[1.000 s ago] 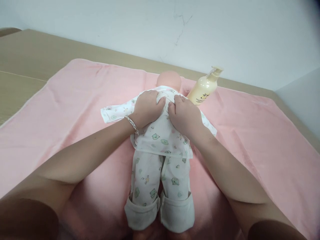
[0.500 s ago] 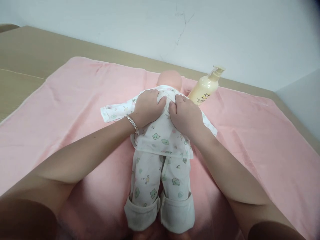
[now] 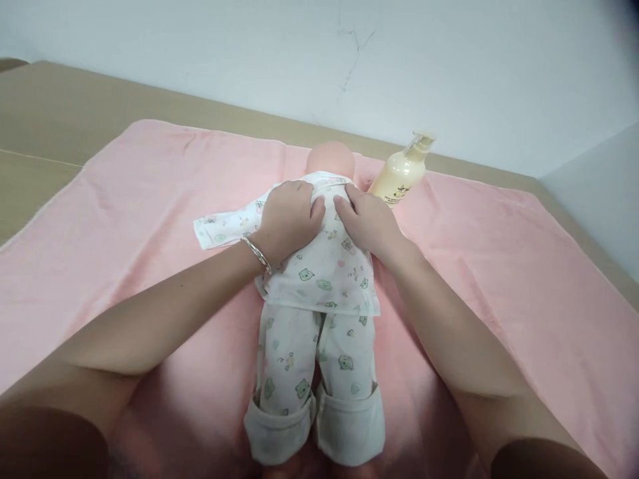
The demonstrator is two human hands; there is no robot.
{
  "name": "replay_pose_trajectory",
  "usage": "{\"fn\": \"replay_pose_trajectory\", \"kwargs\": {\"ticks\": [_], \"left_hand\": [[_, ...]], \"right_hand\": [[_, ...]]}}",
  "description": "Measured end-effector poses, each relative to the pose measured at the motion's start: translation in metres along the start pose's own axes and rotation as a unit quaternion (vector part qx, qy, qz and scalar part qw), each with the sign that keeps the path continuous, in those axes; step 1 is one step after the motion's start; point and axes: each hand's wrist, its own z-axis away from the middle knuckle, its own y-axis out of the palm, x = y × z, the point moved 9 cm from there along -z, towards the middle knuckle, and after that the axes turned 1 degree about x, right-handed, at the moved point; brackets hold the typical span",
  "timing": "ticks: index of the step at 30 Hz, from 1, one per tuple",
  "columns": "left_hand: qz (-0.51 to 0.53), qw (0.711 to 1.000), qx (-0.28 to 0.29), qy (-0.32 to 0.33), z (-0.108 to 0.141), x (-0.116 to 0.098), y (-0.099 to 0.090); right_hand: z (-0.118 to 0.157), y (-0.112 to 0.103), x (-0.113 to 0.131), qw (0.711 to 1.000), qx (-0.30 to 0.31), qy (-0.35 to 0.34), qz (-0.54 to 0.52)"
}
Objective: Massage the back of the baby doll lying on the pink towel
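A baby doll [image 3: 344,266] in a white shirt and trousers with green bear prints lies on a pink blanket [image 3: 164,159], head away from me. Its smooth, bare head [image 3: 330,158] shows no face. My left hand [image 3: 289,216] rests on the upper left of the doll's back, fingers curled over the shoulder and thumb pointing inward. On the opposite side, my right hand [image 3: 372,223] is wrapped around the doll's upper side, its thumb on the shirt. Several fingertips of both hands are hidden. The right sleeve is hidden behind my right hand and forearm.
A pale yellow pump bottle [image 3: 399,174] leans at a tilt beside the doll's head, close to my right hand. The blanket covers much of a wooden table [image 3: 74,93], which meets a white wall [image 3: 239,53] with cracks at the back.
My right hand has slid outward from the middle of the back to the doll's right side, its thumb now farther from my left thumb. The view has shifted slightly.
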Motion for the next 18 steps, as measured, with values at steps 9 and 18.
{"fn": "replay_pose_trajectory", "kwargs": {"ticks": [9, 18], "left_hand": [[0.059, 0.998, 0.002, -0.026, 0.0, 0.007, 0.004], [0.105, 0.993, -0.046, -0.02, 0.002, 0.012, 0.002]], "right_hand": [[0.001, 0.001, 0.006, 1.0, -0.019, 0.0, 0.019], [0.013, -0.028, 0.015, 0.993, -0.114, -0.028, 0.004]]}}
